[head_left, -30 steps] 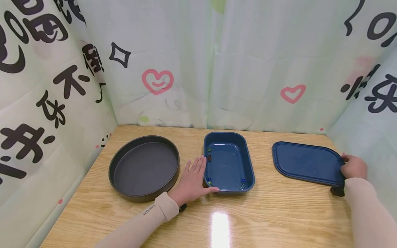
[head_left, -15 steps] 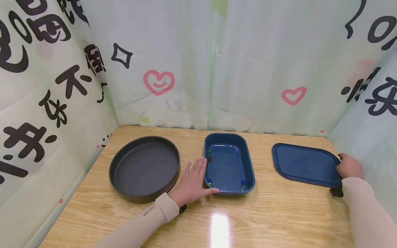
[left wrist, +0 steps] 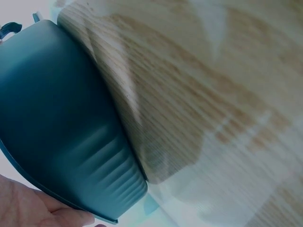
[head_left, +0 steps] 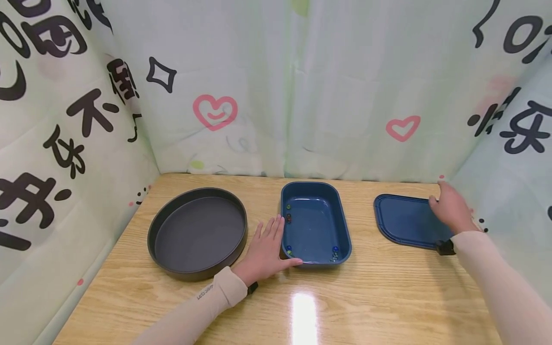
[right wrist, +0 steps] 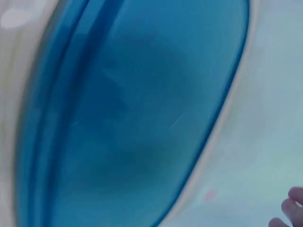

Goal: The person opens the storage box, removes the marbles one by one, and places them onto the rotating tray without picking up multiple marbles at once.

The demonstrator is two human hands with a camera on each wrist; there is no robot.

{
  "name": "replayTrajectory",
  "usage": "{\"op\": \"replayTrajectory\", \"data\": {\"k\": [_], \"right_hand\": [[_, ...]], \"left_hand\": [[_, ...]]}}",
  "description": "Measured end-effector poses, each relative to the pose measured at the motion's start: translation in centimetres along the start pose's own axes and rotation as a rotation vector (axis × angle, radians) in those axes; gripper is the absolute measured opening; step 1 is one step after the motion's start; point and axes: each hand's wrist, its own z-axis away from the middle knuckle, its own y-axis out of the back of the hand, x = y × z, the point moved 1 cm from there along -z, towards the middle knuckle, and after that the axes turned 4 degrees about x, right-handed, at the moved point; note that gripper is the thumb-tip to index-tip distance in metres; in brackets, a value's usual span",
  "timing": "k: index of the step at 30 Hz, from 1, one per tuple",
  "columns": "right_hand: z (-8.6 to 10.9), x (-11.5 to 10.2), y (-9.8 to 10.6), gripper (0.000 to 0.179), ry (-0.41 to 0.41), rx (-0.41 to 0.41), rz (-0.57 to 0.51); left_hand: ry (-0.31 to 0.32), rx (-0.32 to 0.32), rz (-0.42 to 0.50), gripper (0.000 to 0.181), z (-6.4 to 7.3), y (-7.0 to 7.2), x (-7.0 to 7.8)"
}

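A deep blue rectangular container [head_left: 314, 230] stands mid-table with several small glass marbles [head_left: 335, 253] along its inner edges. My left hand [head_left: 266, 251] rests at its near-left corner, fingers spread along the left rim and thumb on the front rim. In the left wrist view, fingers [left wrist: 71, 216] touch the rim above the container's ribbed outer wall [left wrist: 66, 109]. To the right lies a flat blue lid [head_left: 401, 220]. Over the lid's right part hovers my right hand [head_left: 454, 208], holding nothing, its thumb apart from the other fingers. The right wrist view shows the lid below those fingertips [right wrist: 294, 208].
A round dark grey pan [head_left: 198, 235] sits left of the container, close to the left forearm. Printed curtains [head_left: 336, 96] enclose the wooden table [head_left: 366, 297] at the back and both sides.
My right hand has let go of the lid's right end and moved up and leftward over it. The left hand stays on the container's rim. The head view has shifted slightly.
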Motion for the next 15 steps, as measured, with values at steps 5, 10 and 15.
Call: {"op": "replayTrajectory", "data": {"k": [5,10,15], "right_hand": [[0.6,-5.0,-0.2,0.067,0.091,-0.02,-0.086],[2.2,-9.4,-1.2,0.067,0.202,-0.056,-0.103],[4.4,-12.7,-3.2,0.068,0.319,-0.107,-0.051]], "left_hand": [[-0.003,0.008,-0.004,0.107,0.0,-0.2,-0.1],[-0.004,0.013,-0.017,0.107,-0.1,-0.1,-0.1],[-0.006,0.007,-0.016,0.108,0.0,-0.1,-0.1]]}}
